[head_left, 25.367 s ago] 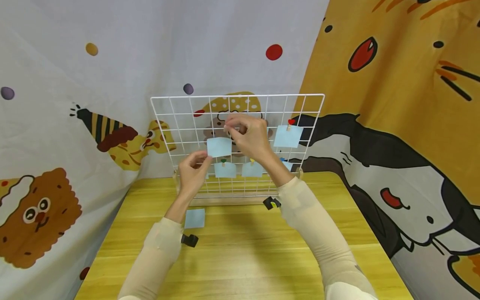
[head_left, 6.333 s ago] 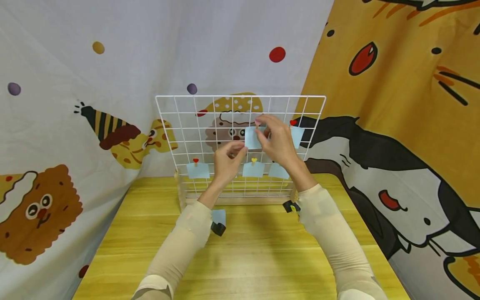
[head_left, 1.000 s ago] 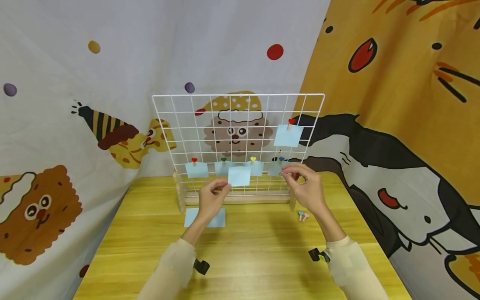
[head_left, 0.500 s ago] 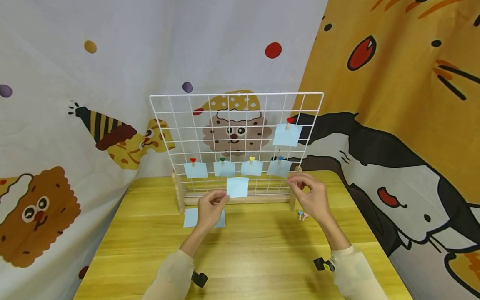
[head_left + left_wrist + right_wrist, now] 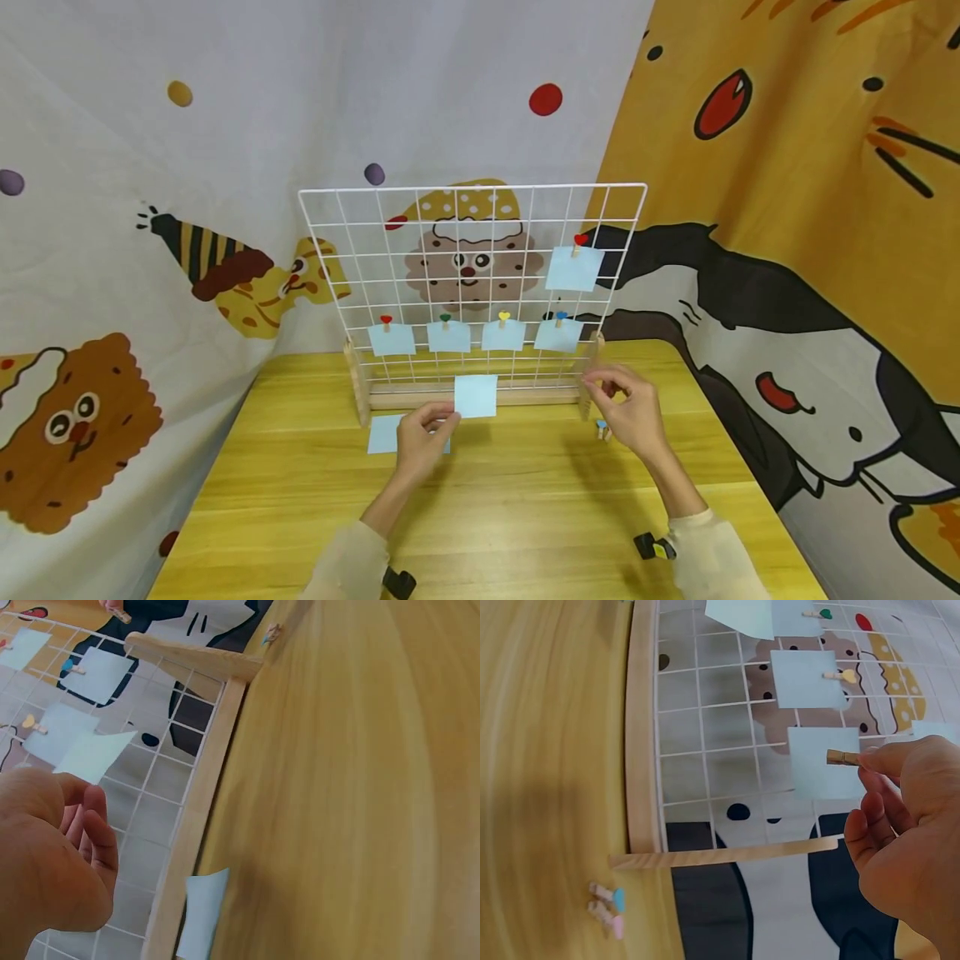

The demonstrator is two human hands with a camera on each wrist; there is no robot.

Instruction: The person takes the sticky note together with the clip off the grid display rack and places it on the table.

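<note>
In the head view my left hand (image 5: 423,437) pinches a pale blue paper note (image 5: 476,396) by its lower left corner, in front of the rack's wooden base. The right hand (image 5: 628,407) pinches a small wooden clothespin (image 5: 842,757) between thumb and forefinger, clear in the right wrist view. Behind the hands stands a white wire grid (image 5: 472,250). Heart-topped clothespins hold a row of notes (image 5: 448,337) on it, and one more note (image 5: 574,268) hangs at upper right under a red heart.
More blue notes (image 5: 382,435) lie on the wooden table (image 5: 510,517), partly behind my left hand. Near the grid's right foot (image 5: 588,392) lie two clothespins, one blue-topped (image 5: 607,892), one pink-topped (image 5: 606,919). A printed cloth (image 5: 450,100) hangs behind.
About six seconds ago both hands were up at the grid's upper right with a note and a pink-topped clothespin. Within the last second both hands have come down, the note lowered in the left.
</note>
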